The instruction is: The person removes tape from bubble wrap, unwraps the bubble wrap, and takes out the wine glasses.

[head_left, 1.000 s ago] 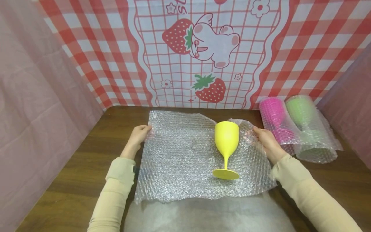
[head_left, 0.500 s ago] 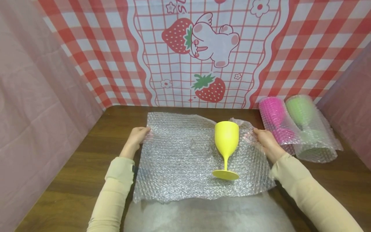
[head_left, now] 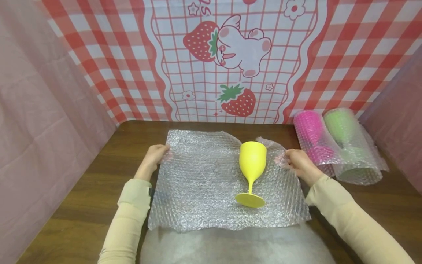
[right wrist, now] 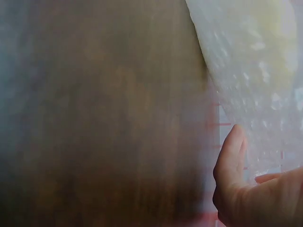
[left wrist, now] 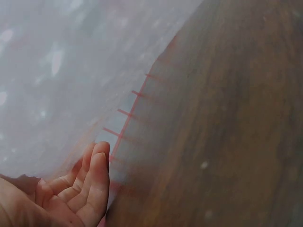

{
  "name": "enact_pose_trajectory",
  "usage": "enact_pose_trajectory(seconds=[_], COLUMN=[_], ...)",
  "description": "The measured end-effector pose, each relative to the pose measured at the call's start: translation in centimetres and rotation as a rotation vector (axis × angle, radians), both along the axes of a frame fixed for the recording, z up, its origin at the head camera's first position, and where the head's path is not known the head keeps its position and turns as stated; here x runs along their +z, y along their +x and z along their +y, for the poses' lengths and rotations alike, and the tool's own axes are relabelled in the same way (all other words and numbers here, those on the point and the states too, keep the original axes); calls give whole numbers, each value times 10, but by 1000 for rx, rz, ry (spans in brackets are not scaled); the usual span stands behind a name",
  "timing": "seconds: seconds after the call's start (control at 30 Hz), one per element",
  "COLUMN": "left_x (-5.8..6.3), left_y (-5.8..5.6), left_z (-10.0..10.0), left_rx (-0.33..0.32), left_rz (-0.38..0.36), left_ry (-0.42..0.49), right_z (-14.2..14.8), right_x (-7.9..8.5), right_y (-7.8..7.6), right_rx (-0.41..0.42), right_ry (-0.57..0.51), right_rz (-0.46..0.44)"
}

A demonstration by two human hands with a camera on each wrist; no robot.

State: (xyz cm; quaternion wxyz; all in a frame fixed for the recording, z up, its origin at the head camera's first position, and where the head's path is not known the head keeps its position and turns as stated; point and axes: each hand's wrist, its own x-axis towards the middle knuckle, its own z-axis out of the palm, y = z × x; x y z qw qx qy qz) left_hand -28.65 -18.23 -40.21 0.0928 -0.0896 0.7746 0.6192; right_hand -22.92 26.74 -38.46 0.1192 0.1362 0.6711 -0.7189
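Observation:
A sheet of bubble wrap (head_left: pixel 197 179) spreads across the middle of the head view, its sides raised. On its right half lies a yellow goblet (head_left: pixel 252 161), bowl pointing away from me and foot toward me. My left hand (head_left: pixel 154 157) pinches the sheet's left edge near the far corner. Opposite it, my right hand (head_left: pixel 301 165) pinches the right edge, beside the goblet but apart from it. In the left wrist view the fingers (left wrist: pixel 97 179) are curled at the wrap's edge. The right wrist view shows the thumb and fingers (right wrist: pixel 229 161) against the wrap, with pale yellow showing through.
Two wrapped goblets, one pink (head_left: pixel 311 135) and one green (head_left: pixel 344 132), lie at the back right of the wooden table (head_left: pixel 89 187). A checked strawberry cloth (head_left: pixel 204 80) hangs behind the table. A rounded grey surface (head_left: pixel 230 245) lies at the near edge.
My right hand has moved slightly left and nearer, drawing the wrap's right edge inward. The goblet has shifted slightly left and tilted. My left hand has moved slightly left, still pinching the edge.

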Motion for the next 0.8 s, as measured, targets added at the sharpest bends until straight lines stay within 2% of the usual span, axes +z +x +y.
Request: enact_pose_trajectory(seconds=[0.17, 0.27, 0.37, 0.5, 0.7, 0.8], left_x=[2, 1, 0, 0, 2, 3], left_y=[0, 0, 0, 0, 0, -1], left_z=[0, 0, 2, 5, 9, 11], left_rx=[-7, -12, -28, -35, -35, -32], left_rz=[28, 41, 59, 79, 97, 113], left_ry=[-75, -49, -11, -22, -39, -57], right_z=[-3, -4, -4, -5, -8, -9], right_x=[-1, 0, 0, 1, 8, 8], right_y=[1, 3, 4, 3, -1, -2], right_rx=[42, 38, 59, 96, 49, 24], right_ry=[37, 31, 111, 234, 159, 203], right_rz=[11, -10, -16, 12, 46, 64])
